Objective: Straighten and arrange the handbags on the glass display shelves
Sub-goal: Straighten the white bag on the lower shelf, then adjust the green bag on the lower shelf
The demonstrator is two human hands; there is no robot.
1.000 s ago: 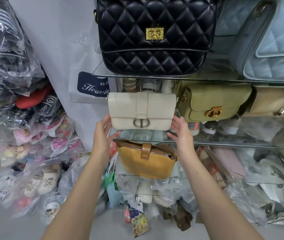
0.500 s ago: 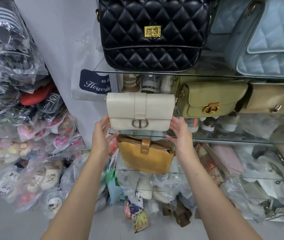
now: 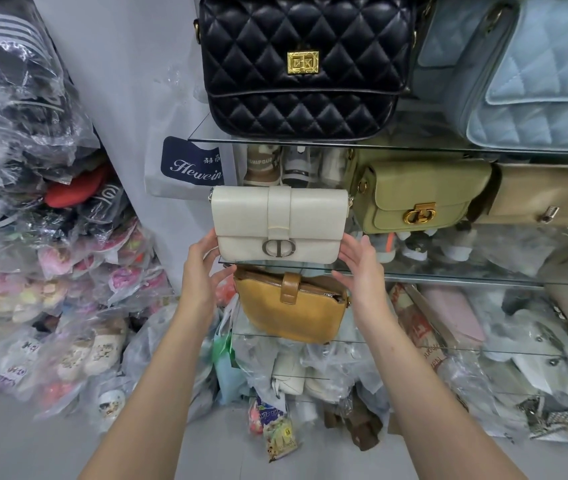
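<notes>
Cream handbag (image 3: 247,220) | flap front, silver clasp (image 3: 278,248) | upright on glass shelf (image 3: 448,277)

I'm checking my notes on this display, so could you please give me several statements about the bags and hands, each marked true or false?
1. The cream handbag stands on the middle glass shelf. True.
2. The black quilted bag sits below the cream handbag. False: it sits on the shelf above.
3. The left hand and right hand flank the cream handbag's lower corners. True.
4. The olive bag is left of the cream handbag. False: it stands to its right.
</notes>
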